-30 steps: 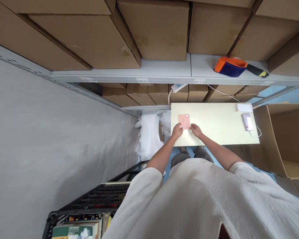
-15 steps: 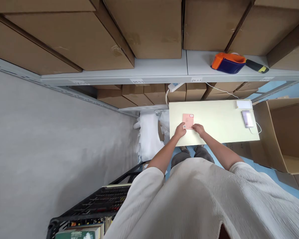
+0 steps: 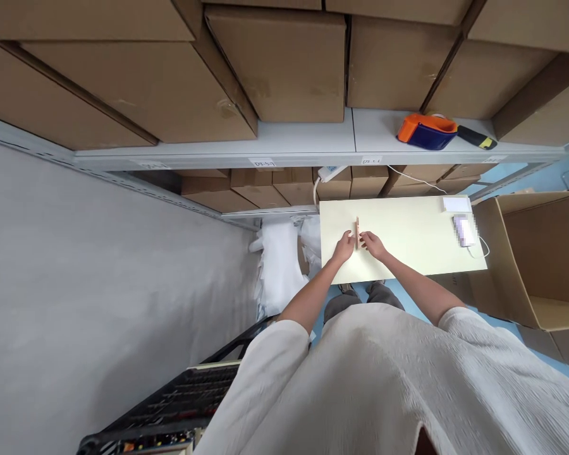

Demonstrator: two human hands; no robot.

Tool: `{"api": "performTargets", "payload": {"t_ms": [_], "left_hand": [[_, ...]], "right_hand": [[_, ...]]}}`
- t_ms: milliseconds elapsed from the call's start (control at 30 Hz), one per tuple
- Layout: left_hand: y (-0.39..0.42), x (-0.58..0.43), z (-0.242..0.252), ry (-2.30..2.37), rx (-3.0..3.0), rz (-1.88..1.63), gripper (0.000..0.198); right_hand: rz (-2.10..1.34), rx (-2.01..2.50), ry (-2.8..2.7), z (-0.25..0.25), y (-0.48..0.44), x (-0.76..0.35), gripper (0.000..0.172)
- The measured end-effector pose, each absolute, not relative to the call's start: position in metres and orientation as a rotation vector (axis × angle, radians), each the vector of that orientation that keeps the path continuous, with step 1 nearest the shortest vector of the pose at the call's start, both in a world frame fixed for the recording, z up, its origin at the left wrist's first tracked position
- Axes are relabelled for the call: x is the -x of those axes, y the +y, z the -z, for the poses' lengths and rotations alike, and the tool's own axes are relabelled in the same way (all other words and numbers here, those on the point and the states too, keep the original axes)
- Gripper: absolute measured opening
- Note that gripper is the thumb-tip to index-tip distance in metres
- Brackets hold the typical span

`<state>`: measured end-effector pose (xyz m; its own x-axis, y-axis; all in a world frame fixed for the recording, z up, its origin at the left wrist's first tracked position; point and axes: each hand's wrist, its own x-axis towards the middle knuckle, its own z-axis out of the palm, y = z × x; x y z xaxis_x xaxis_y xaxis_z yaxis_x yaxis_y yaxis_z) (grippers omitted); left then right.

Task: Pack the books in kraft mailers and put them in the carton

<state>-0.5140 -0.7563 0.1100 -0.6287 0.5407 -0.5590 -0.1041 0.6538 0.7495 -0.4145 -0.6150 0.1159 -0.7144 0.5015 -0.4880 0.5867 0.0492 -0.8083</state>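
Hands at the table, as I see them through the head camera. The left hand [image 3: 344,247] has its fingers bent toward a thin pink booklet [image 3: 357,234]; I cannot tell from here whether they pinch it or only rest against it. The right hand [image 3: 372,244] faces it from the other side, fingers curled at or just beside its surface; its grip, too, I cannot make out. The booklet is between the two hands, turned edge-on to my view, above the left part of a pale yellow table [image 3: 403,243].

At the table's right end I note a white oblong object [image 3: 456,205] and, just below it in my view, a partly pixelated purple device [image 3: 463,230] with a white cable [image 3: 486,248] beside it. A large open carton [image 3: 500,259] stands right of the table; white sheet material [image 3: 281,256] lies to its left.

Beyond the table, a white power strip [image 3: 332,172] lies before a lower row of brown boxes [image 3: 291,188]. On the grey shelf [image 3: 303,134] above, larger cartons [image 3: 303,69] stand behind an orange-and-blue tool [image 3: 427,131] and a black-and-yellow handle [image 3: 474,136]. A black crate [image 3: 95,440] occupies the lower left.
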Motion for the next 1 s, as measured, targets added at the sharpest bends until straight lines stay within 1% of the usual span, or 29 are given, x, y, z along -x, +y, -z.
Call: {"api": "performTargets", "payload": {"t_ms": [67,133,200,333,467,567,667,833,1000], "left_hand": [[-0.771,0.524,-0.112,2.095,-0.243,-0.996,0.058],[-0.786,0.532,-0.11,2.126,-0.186,-0.977,0.062],[-0.799,0.537,-0.107,2.152,-0.186,-0.923,0.063],[-0.812,0.536,-0.099,2.197,-0.281,-0.839,0.059],[-0.81,0.528,-0.097,2.221,-0.492,-0.78,0.054],[-0.811,0.518,-0.099,2.216,-0.734,-0.638,0.052],[-0.819,0.507,-0.1,2.179,-1.003,-0.444,0.052],[-0.827,0.502,-0.102,2.181,-1.095,-0.221,0.068],[-0.816,0.524,-0.106,2.205,-0.967,-0.126,0.083]], "right_hand": [[1.706,-1.065,2.248,-0.114,-0.623,0.419,0.035],[1.558,-1.003,2.329,-0.111,-0.631,0.42,0.027],[1.42,-0.914,2.391,-0.108,-0.636,0.418,0.027],[1.184,-0.724,2.477,-0.104,-0.639,0.416,0.04],[0.948,-0.547,2.562,-0.101,-0.636,0.412,0.047],[0.743,-0.24,2.623,-0.099,-0.634,0.401,0.051],[0.552,0.033,2.636,-0.097,-0.633,0.386,0.063],[0.369,0.142,2.593,-0.096,-0.631,0.381,0.084],[0.301,0.056,2.525,-0.099,-0.631,0.416,0.088]]}}
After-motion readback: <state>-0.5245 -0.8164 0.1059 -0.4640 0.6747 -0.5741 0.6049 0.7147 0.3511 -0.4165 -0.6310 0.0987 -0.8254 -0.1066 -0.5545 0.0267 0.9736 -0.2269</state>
